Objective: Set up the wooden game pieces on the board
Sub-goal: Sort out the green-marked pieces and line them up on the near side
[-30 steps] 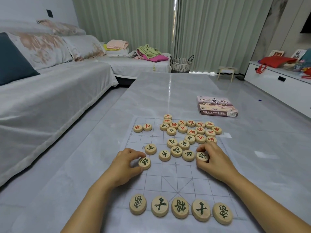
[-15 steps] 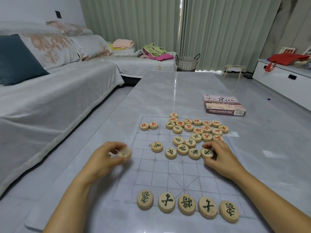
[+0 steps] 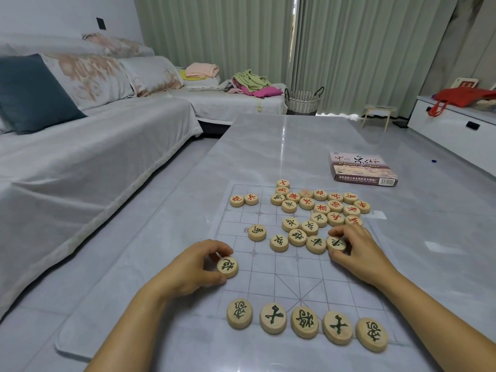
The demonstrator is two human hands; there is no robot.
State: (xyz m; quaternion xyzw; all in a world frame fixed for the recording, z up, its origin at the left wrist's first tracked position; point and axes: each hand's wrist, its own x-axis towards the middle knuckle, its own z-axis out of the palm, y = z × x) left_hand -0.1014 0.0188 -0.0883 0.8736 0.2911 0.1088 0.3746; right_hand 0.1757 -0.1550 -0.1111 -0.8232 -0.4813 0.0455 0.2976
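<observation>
Risk: the right hand (image 3: 357,251) works at the near edge of the heap (image 3: 308,210), where a sideways drag would likely knock neighbouring discs across the board (image 3: 268,291). Risk: the left disc (image 3: 227,266) may settle off its grid point. Left hand (image 3: 193,267): fingers and thumb curled, pinching the left disc at the grid's left edge. Right hand: fingertips pinching the right disc (image 3: 336,242), which touches its neighbour. Near row (image 3: 304,322): five discs placed.

Bare board (image 3: 281,267) between near row (image 3: 304,322) and crowded piece cluster (image 3: 322,208)

Round wooden pieces (image 3: 321,208) lie flat, clustered on the clear board (image 3: 281,269).
</observation>
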